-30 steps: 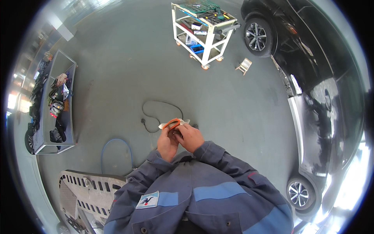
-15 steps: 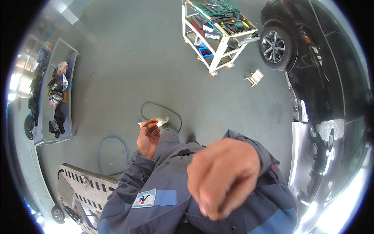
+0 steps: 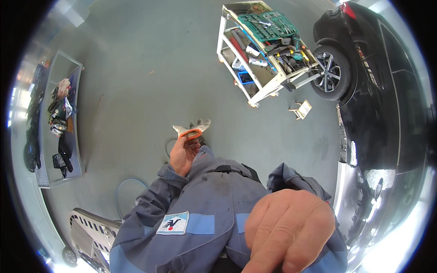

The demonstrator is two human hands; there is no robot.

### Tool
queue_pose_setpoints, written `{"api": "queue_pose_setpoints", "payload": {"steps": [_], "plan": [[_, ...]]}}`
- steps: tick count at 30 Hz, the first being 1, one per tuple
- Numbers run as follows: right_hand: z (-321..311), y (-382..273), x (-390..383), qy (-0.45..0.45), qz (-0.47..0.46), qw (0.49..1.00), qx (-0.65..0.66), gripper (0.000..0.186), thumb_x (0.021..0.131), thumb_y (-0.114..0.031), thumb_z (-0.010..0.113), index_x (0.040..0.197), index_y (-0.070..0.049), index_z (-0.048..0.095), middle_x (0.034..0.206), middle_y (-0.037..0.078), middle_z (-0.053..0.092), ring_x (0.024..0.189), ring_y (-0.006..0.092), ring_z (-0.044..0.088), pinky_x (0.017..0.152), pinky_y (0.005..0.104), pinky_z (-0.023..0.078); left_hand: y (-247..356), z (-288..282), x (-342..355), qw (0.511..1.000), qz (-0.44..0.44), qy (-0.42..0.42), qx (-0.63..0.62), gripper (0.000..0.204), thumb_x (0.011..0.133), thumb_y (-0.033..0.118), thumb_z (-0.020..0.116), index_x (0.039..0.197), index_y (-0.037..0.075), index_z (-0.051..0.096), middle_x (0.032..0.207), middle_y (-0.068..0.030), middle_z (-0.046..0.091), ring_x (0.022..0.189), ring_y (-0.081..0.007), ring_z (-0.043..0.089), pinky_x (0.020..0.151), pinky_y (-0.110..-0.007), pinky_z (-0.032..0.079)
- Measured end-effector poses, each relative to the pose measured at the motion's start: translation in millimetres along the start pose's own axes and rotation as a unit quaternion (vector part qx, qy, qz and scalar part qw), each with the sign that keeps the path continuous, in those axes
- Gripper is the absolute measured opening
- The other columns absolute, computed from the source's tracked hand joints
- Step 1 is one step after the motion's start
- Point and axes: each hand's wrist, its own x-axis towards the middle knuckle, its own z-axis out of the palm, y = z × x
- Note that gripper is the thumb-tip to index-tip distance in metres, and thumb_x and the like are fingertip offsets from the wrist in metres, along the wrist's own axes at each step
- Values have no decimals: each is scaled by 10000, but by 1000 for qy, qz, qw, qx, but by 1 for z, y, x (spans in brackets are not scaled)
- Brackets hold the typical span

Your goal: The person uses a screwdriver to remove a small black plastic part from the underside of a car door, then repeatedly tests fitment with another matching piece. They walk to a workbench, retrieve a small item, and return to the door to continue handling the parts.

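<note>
My left hand (image 3: 183,157) is closed on the cuff of a work glove (image 3: 187,130), whitish-grey with an orange rim. The glove hangs away from me, its fingers pointing to the upper right. Close to the camera, in front of my chest, my right hand (image 3: 289,230) has its fingers bent and pressed together. The lower edge cuts off its fingertips, so whatever they hold, if anything, is hidden. Both arms wear grey-blue work sleeves.
A white tool trolley (image 3: 268,92) carries a green socket set (image 3: 268,25) and hand tools. Beside it are a small stool (image 3: 302,109) and a black car (image 3: 364,118). A parts rack (image 3: 61,179) stands left, a perforated grey panel (image 3: 93,227) lower left. Hoses lie on the floor.
The view has shifted, with the trolley and car lower in it. My right hand has moved down and right in the picture. The glove, still in my left hand, shows more of its fingers.
</note>
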Motion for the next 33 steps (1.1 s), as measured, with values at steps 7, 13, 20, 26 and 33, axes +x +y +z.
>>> {"api": "queue_pose_setpoints", "payload": {"steps": [7, 13, 20, 26, 33], "plan": [[-162, 55, -22, 221, 388, 667, -597, 517, 832, -151, 794, 1296, -76, 577, 1275, 129, 647, 914, 299, 677, 837, 348, 548, 98, 62, 98, 966, 66, -77, 236, 297, 1044, 250, 483, 1202, 38, 618, 1084, -57, 689, 947, -141, 623, 888, -320, 487], [-288, 105, -97, 273, 443, 607, -601, 529, 871, -180, 743, 1365, -117, 566, 1238, 138, 643, 963, 367, 680, 806, 418, 564, 131, 125, 179, 922, 35, -180, 341, 252, 1023, 224, 548, 1106, 25, 678, 1000, -31, 682, 950, -102, 597, 871, -278, 476], [-475, 139, -235, 457, 503, 596, -428, 266, 947, -200, 685, 1145, -23, 665, 900, 136, 718, 791, 248, 705, 711, 327, 547, 164, 156, 297, 901, -12, -118, 417, 358, 1019, 341, 598, 1233, 55, 622, 1081, -19, 646, 906, -101, 589, 802, -251, 448], [-613, 158, -353, 759, 437, 439, -202, 373, 962, -373, 696, 1034, -8, 657, 742, 66, 671, 553, 137, 602, 500, 294, 478, 219, 129, 355, 923, -10, 63, 378, 344, 1021, 350, 584, 1195, 56, 625, 1049, -29, 656, 864, -95, 603, 724, -246, 448], [-702, 141, -403, 816, 284, 477, -158, 154, 981, -142, 583, 1074, -21, 605, 768, 95, 682, 572, 172, 634, 470, 275, 468, 231, 38, 371, 914, -76, 194, 348, 350, 981, 335, 640, 1167, 39, 631, 990, -63, 679, 810, -129, 638, 655, -262, 470]]}}
